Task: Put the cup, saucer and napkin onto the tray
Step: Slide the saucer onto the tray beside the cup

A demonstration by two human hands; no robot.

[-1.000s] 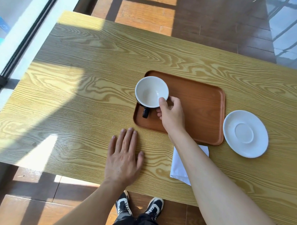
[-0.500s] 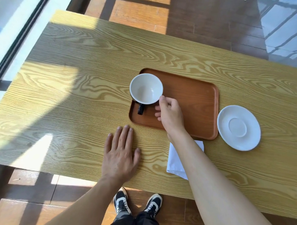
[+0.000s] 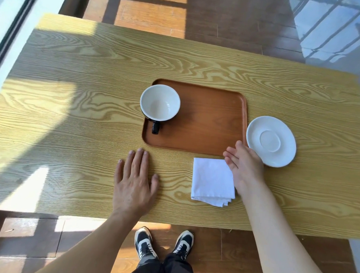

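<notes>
The cup (image 3: 160, 102), black outside and white inside, stands upright in the near left corner of the brown wooden tray (image 3: 212, 125), its handle pointing toward me. A white saucer (image 3: 271, 141) lies on the table just right of the tray. A folded white napkin (image 3: 212, 181) lies on the table in front of the tray's near edge. My right hand (image 3: 243, 165) hovers empty, fingers apart, between the napkin and the saucer, its edge next to the saucer's rim. My left hand (image 3: 134, 179) rests flat on the table, left of the napkin.
The wooden table (image 3: 74, 104) has its near edge just in front of my feet. A window frame runs along the left; wooden floor lies beyond the far edge.
My right hand has let go of the cup on the tray and pulled back to the right, toward the saucer. The napkin is now uncovered. My left hand has stayed put.
</notes>
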